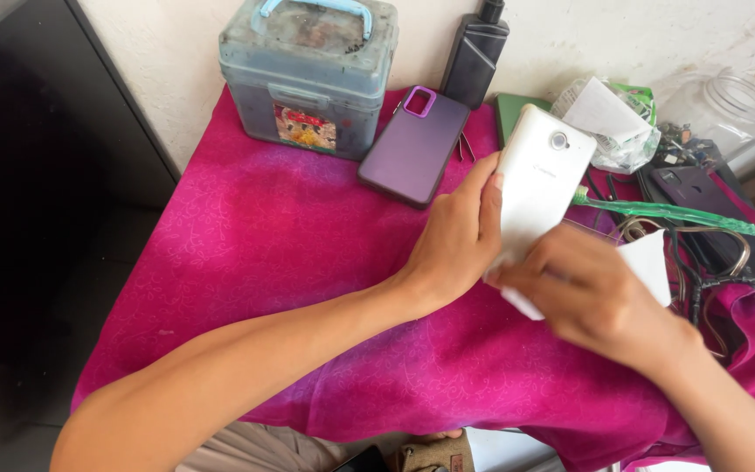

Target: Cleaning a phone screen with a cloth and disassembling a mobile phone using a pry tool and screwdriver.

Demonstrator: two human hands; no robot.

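Bright daylight, soft shadows, right hand (pixel 592 293) motion-blurred, dark left edge.

We note a white phone (pixel 539 179), back face up with its round camera lens near the top end, tilted with that end toward one o'clock above the pink cloth. A white paper piece (pixel 648 262), blurred, lies at its four o'clock, against the lower end of the phone.

A magenta patterned cloth (pixel 264 253) covers the table. On it, against the wall, stand a grimy blue plastic box (pixel 308 74), a purple-cased phone (pixel 414 144), a black bottle (pixel 475 54) and a clear glass jar (pixel 725 107).
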